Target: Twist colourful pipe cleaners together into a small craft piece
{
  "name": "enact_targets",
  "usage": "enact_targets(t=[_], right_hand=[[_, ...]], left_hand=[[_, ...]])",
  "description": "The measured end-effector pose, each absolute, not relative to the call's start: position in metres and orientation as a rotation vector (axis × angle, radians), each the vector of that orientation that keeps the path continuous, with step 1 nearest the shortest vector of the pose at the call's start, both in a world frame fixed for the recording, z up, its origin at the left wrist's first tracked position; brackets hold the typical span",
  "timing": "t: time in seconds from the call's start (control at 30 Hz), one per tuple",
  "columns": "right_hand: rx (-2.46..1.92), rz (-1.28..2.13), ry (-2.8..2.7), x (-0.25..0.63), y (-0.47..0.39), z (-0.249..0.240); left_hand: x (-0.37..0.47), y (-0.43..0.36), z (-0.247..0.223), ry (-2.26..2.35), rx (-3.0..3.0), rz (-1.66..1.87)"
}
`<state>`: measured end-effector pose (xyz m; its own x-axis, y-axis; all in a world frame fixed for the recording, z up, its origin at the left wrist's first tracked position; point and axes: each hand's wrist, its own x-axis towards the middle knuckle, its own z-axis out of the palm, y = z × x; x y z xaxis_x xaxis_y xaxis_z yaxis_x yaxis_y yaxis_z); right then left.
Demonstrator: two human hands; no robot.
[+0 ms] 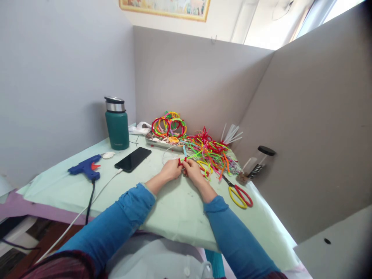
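My left hand and my right hand are close together over the middle of the table, fingers pinched. Between their fingertips is a small piece of red pipe cleaner; part of it is hidden by the fingers. A thin pale wire loop curves up behind my left hand and seems to meet the same spot. Just beyond my right hand lies a heap of coloured pipe cleaners, red, green, orange and pink. Scissors with one yellow and one red handle rest to the right of it.
A metal tray holds small pieces, with fuzzy coloured rings on it. On the left are a green bottle, a phone on a cable and a blue glue gun. White glue sticks and a clear jar stand right.
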<state>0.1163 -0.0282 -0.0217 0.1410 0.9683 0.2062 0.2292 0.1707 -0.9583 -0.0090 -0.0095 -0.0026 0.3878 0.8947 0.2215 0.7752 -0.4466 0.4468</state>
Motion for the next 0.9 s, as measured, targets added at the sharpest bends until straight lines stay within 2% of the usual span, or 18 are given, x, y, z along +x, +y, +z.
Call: enact_targets(t=[0.9], right_hand=[[-1.388,0.606,-1.491,0.1202,-0.0205,-0.0294]], left_hand=[[-0.0097,-0.0153,0.0030,1.474,2.427,0.606]])
